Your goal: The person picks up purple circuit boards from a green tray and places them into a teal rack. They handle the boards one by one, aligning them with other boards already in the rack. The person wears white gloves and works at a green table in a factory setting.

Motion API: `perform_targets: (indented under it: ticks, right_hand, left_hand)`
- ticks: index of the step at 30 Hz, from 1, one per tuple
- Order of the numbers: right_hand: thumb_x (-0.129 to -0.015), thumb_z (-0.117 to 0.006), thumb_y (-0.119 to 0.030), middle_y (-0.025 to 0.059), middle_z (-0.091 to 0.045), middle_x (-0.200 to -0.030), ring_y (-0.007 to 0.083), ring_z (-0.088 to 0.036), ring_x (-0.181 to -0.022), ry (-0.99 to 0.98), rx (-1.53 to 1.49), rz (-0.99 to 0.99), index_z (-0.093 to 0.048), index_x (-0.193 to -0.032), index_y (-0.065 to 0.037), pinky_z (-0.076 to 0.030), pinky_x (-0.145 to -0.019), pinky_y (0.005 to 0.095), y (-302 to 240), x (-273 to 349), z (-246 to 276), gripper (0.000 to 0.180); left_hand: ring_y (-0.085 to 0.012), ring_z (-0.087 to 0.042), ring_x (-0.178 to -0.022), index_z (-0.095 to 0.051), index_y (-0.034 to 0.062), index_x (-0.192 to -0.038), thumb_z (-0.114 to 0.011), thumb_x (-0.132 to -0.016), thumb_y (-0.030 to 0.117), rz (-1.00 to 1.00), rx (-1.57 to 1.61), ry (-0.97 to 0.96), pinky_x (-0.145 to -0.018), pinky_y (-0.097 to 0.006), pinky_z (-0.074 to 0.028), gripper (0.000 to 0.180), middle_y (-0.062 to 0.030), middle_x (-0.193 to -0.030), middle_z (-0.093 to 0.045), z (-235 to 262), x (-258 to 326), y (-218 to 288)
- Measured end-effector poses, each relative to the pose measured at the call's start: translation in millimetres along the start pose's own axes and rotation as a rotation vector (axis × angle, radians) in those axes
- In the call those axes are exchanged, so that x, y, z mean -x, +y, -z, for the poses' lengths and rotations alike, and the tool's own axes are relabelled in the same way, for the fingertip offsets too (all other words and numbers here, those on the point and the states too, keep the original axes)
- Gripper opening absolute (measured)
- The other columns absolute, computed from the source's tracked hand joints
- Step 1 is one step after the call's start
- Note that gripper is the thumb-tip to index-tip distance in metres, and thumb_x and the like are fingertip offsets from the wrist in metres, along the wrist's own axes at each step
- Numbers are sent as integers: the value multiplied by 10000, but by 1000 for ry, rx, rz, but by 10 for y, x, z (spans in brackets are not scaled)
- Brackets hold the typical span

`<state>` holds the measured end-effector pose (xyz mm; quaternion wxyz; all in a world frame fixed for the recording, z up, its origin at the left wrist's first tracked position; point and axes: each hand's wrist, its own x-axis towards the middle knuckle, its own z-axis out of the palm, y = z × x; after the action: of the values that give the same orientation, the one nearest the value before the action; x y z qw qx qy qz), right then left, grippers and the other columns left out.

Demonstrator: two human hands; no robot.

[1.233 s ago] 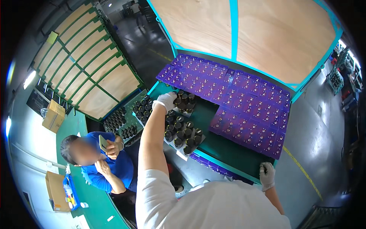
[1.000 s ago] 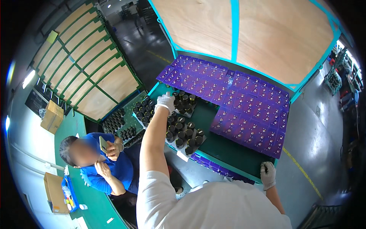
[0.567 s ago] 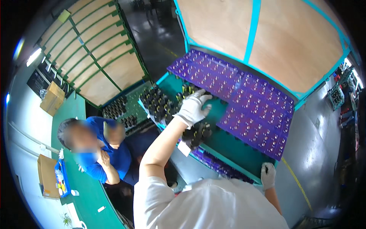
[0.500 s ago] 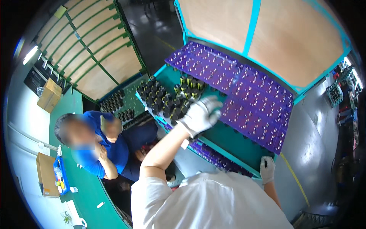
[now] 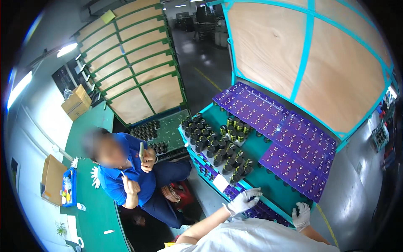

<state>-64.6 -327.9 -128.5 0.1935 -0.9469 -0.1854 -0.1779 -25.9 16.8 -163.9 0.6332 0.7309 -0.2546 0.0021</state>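
My left hand [image 5: 244, 200], in a white glove, is over the near edge of a teal cart [image 5: 275, 206], fingers stretched out and holding nothing. At the cart's near right corner is my right hand [image 5: 301, 215], also gloved, its fingers apart and slightly bent against the rim. Purple panels [image 5: 289, 170] dotted with small shiny pieces cover the far and right part of the cart top. Black cylinders [image 5: 218, 157] with yellow-green bands stand close together along the left side. A smaller group of banded cylinders [image 5: 236, 128] stands behind them.
At the left a person in a blue shirt [image 5: 132, 145] sits beside a green bench [image 5: 96, 210], holding a small slim object. A green rack [image 5: 145, 90] with wooden boards and a teal-framed wooden panel [image 5: 268, 46] rise behind. More purple panels fill the cart's lower level.
My left hand has drawn back from above the cylinders to the cart's near edge. My right hand stays near the corner, its fingers more spread. The view has tilted up.
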Motion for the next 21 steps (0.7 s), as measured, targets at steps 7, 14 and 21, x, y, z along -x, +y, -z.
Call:
perform_targets:
  ticks: [7, 14, 21]
  right_hand:
    - [-704, -655, -26, 194, -580, -913, 396, -550, -844, -19, 41, 75, -567, -993, -32, -447, -763, 492, 71, -3, -38, 302]
    - [-700, -654, -21, 174, -591, -895, 389, -558, -820, 8, 70, 93, -576, -942, -47, -456, -739, 485, -34, -67, 16, 255]
    - [-711, -647, -28, 157, -590, -860, 368, -563, -807, 22, 44, 53, -577, -907, -53, -458, -729, 476, -57, -63, 27, 210]
  left_hand:
    - [-345, -480, -1280, -612, 22, -1161, -570, -944, 175, 24, -67, 31, -1059, -425, -398, 269, -216, -1279, -564, -64, -5, -25]
    - [-333, -580, -1156, -646, 17, -1078, -603, -904, 130, -28, -150, 74, -966, -406, -484, 212, -210, -1182, -619, -235, -238, 241]
    - [-339, -638, -1002, -663, 45, -995, -613, -881, 147, -158, -272, 165, -828, -399, -537, 160, -185, -1083, -660, -388, -602, 139]
